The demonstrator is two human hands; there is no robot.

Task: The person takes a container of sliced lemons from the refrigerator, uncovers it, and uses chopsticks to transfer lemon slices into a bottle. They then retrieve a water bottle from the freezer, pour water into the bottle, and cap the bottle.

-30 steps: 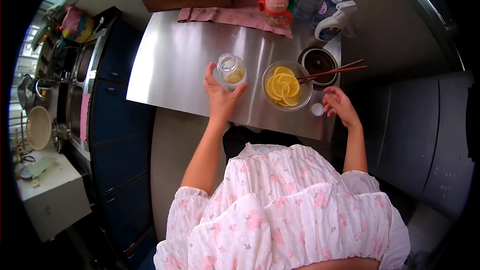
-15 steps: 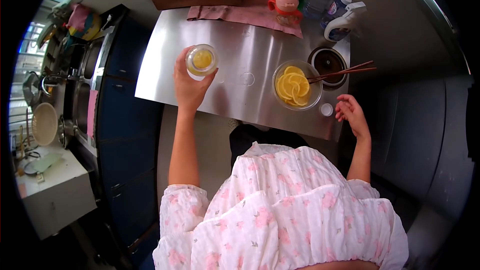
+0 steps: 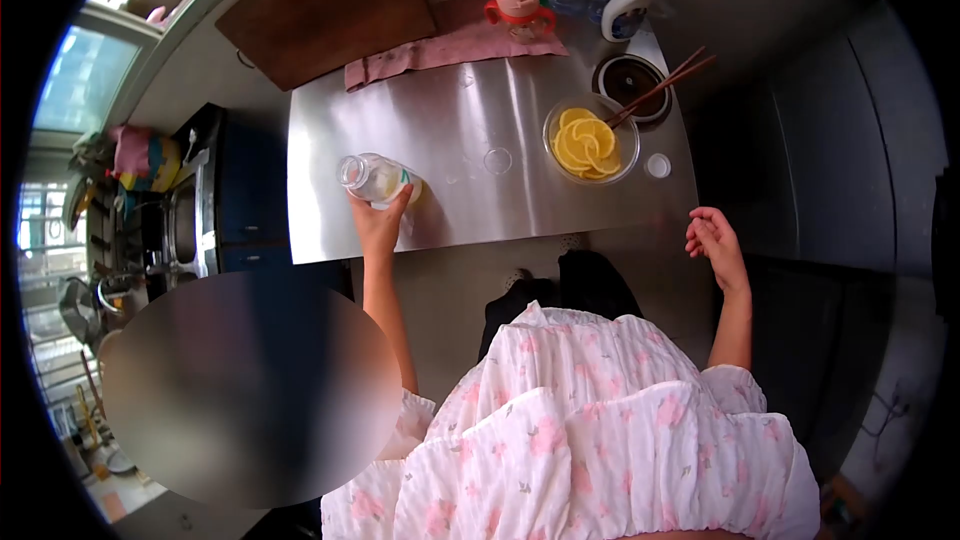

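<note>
My left hand [image 3: 380, 225] is wrapped around a clear glass bottle [image 3: 383, 178] over the left part of the steel table [image 3: 460, 210]. The bottle leans, its open mouth towards the upper left, with something pale yellow inside. My right hand [image 3: 716, 245] hangs in the air just off the table's right front corner, fingers loosely curled and partly apart, nothing in them. Nearest to it on the table lies a small white cap [image 3: 658, 166]. Left of the cap stands a clear bowl [image 3: 552, 162] of lemon slices [image 3: 588, 143], with brown chopsticks [image 3: 665, 88] reaching out over its right rim.
Behind the bowl is a dark round container [image 3: 630, 78]. A pink cloth [image 3: 440, 50], a red-handled cup [image 3: 520, 10], a spray bottle [image 3: 628, 2] and plastic bottles line the back. A wooden board [image 3: 325, 15] leans at the back left. A blurred oval hides the lower left.
The glass bottle has gone from facing up at me to leaning left in my left hand. My right hand is farther from the cap, and the view has shifted and turned.
</note>
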